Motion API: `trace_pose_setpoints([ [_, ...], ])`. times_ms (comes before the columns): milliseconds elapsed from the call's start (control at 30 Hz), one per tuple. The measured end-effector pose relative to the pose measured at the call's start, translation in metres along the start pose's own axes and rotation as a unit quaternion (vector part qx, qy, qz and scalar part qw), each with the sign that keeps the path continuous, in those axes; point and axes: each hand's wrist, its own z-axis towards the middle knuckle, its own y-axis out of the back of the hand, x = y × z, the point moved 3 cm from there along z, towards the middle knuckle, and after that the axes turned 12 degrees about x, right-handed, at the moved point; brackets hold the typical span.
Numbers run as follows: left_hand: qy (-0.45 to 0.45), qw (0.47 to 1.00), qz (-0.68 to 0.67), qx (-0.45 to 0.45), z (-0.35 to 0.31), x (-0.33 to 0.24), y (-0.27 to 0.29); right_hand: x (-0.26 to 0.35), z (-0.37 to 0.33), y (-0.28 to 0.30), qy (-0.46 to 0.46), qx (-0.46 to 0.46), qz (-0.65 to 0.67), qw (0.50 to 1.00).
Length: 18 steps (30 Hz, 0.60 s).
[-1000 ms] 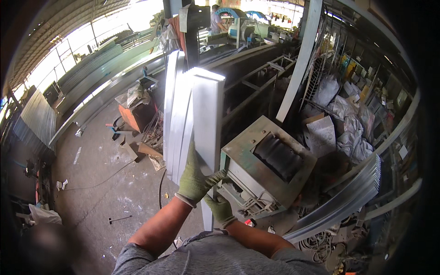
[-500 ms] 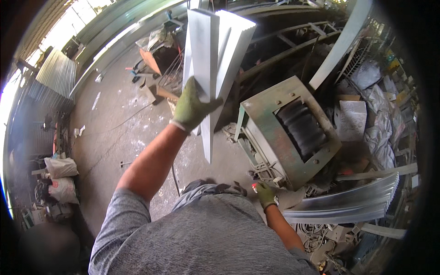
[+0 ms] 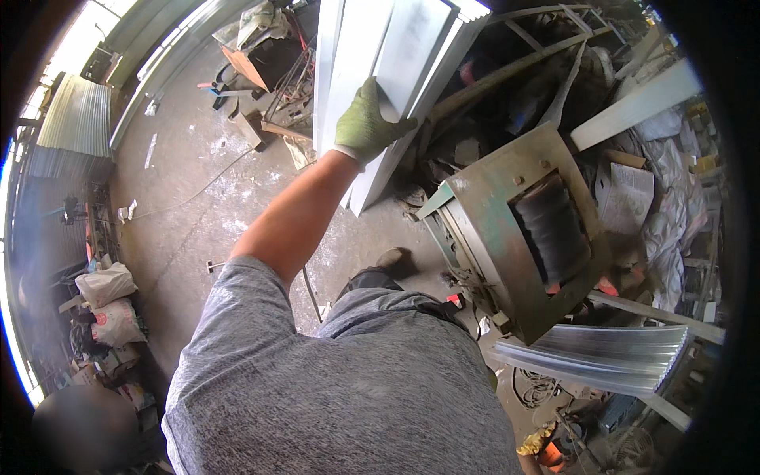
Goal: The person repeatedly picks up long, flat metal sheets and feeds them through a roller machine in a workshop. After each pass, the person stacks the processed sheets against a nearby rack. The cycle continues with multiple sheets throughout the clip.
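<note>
The metal channels [image 3: 396, 67] stand as a bundle at 12 o'clock from the middle of the view, their long axis running roughly between 6 and 12 o'clock. The leftmost lengths point close to 12; those on the right fan toward 1 o'clock. Their lower ends narrow to a point near the floor [image 3: 198, 190], aiming a little past 6, while several upper ends run beyond the top edge.

The left hand [image 3: 370, 127], in a green glove, lies against the channels' faces near their lower part, fingers extended toward 12 and thumb spread toward 3, rather than closed around a single length. The right hand is hidden by the body, so I cannot tell how open it is or what it has hold of.

At 3 o'clock sits a machine [image 3: 479, 229] with a black roller [image 3: 550, 226]; corrugated sheets [image 3: 594, 352] lie at 4.
</note>
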Motion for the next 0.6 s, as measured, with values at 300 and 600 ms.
trace_pose_setpoints([
  [300,0.026,0.995,-0.059,0.076,0.042,0.048,-0.052,0.135,0.054,0.164,-0.088,-0.086,0.461,0.879],
  [600,0.087,0.991,-0.032,0.092,0.067,0.098,-0.113,0.147,0.062,0.146,-0.118,0.033,0.513,0.850],
])
